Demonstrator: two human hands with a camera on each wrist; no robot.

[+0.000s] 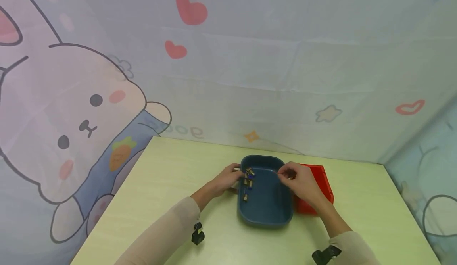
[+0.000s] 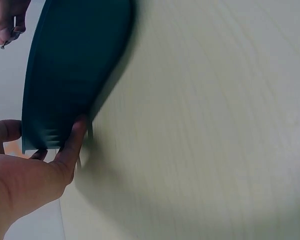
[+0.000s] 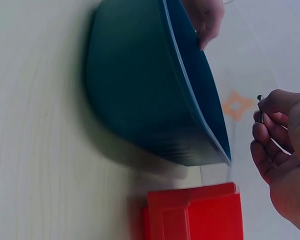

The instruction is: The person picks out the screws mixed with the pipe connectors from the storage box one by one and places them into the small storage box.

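A deep blue-green plastic basin (image 1: 265, 201) stands on the table, with several small brass-coloured fittings (image 1: 245, 197) lying along its left side. My left hand (image 1: 225, 179) grips the basin's left wall; in the left wrist view, its fingers (image 2: 72, 145) press on the outer side near the rim. Over the basin's right rim, my right hand (image 1: 298, 179) pinches a small, shiny metal screw-like piece (image 3: 261, 116) between thumb and fingertips. Most of that piece is hidden by the fingers. The right hand's other fingers are loosely curled.
A red plastic bin (image 1: 323, 181) stands against the basin's right side, partly hidden by the right forearm. The pale wooden table (image 1: 189, 158) ends at a printed cloth backdrop (image 1: 250, 58). Small black devices (image 1: 197, 233) are attached at both wrists.
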